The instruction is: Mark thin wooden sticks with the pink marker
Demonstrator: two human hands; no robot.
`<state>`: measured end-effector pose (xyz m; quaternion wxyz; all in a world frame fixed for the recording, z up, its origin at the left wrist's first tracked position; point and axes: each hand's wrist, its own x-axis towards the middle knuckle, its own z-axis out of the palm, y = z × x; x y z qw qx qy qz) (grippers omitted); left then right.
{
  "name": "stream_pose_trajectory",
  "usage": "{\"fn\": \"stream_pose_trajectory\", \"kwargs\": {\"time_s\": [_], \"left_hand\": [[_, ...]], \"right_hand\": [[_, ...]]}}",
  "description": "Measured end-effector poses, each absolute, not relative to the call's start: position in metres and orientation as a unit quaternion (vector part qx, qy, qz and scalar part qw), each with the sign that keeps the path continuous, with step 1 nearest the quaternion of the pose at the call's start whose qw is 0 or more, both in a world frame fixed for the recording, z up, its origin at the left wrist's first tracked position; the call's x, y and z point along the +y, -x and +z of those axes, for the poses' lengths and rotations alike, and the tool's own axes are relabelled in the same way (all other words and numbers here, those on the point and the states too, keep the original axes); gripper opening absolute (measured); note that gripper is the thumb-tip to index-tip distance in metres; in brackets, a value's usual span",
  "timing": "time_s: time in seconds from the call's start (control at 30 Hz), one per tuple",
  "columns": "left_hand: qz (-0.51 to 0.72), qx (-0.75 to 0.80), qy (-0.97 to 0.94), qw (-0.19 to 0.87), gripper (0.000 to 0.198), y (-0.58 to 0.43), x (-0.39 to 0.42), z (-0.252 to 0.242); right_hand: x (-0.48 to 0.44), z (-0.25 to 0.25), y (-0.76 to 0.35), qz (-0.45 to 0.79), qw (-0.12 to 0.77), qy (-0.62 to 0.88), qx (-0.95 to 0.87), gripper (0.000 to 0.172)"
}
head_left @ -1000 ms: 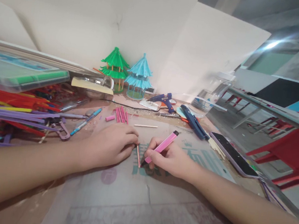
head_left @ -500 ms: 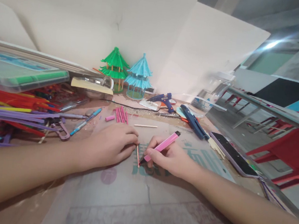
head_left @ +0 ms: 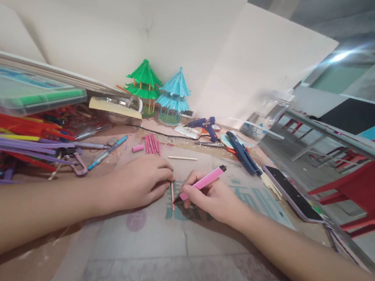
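- The left hand [head_left: 146, 179], fingers bent, grips the far end of a thin wooden stick [head_left: 173, 196] against the printed plastic sheet [head_left: 146, 254].
- The right hand [head_left: 212, 198] grasps a pink marker [head_left: 208, 178], its dark tip touching the stick near the end closer to the person.
- Beyond the left hand lie a pink marker cap [head_left: 137, 148] and several pink sticks [head_left: 153, 144], side by side.
- An uncoloured stick [head_left: 182, 158] lies crosswise nearby.
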<state>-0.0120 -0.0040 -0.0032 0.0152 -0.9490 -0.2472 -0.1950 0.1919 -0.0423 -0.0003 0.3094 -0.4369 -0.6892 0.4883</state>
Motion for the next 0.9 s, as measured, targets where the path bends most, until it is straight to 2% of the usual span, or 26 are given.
{"fn": "stream_pose_trajectory", "kwargs": {"time_s": [0.13,0.33,0.7,0.9], "left_hand": [[-0.196,-0.243,0.950,0.017,0.018,0.0125,-0.0034,-0.0041],[-0.194,-0.243,0.950,0.017,0.018,0.0126,-0.0031,-0.0041],[-0.198,-0.238,0.951,0.007,0.021,0.0123,-0.0031,-0.0031],[-0.197,-0.239,0.951,0.017,0.021,0.0122,-0.0026,-0.0042]], "right_hand": [[-0.0397,-0.0009,-0.1911,0.456,0.334,0.461,-0.684,0.014],[-0.0406,0.0003,-0.1927,0.492,0.303,0.442,-0.686,0.017],[-0.0345,-0.0051,-0.1922,0.421,0.349,0.464,-0.697,0.018],[-0.0375,-0.0001,-0.1928,0.456,0.316,0.450,-0.700,0.016]]}}
